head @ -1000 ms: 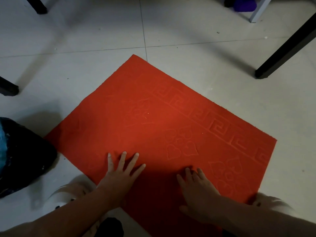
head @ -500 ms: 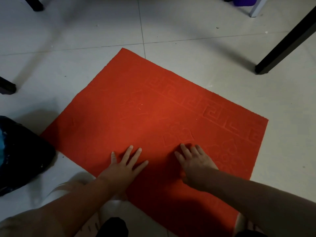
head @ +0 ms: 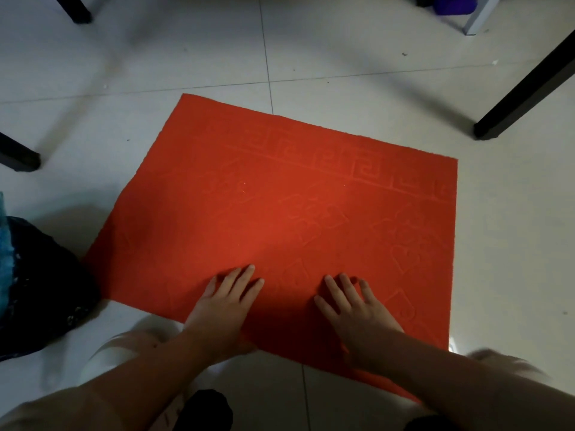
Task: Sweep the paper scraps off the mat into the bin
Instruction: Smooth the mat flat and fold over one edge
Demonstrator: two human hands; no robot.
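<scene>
Bin [head: 34, 287] cut off by the left edge, its opening out of view. Mat [head: 295, 213] near edge hidden under both forearms. Specks on mat too small to identify. Shoes [head: 510, 362] blurred.

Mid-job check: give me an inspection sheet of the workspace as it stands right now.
Surface: pale tiled floor, a few small specks on it.
Job's things: red mat lies flat, only tiny pale flecks on it; dark bag, perhaps the bin's liner, touches its left corner.
Clutter: purple thing at the top edge.
Grippers: left hand and right hand press flat on the mat's near part, fingers spread.
Cables: nothing seen.
Surroundings: black furniture legs, one white leg.
</scene>
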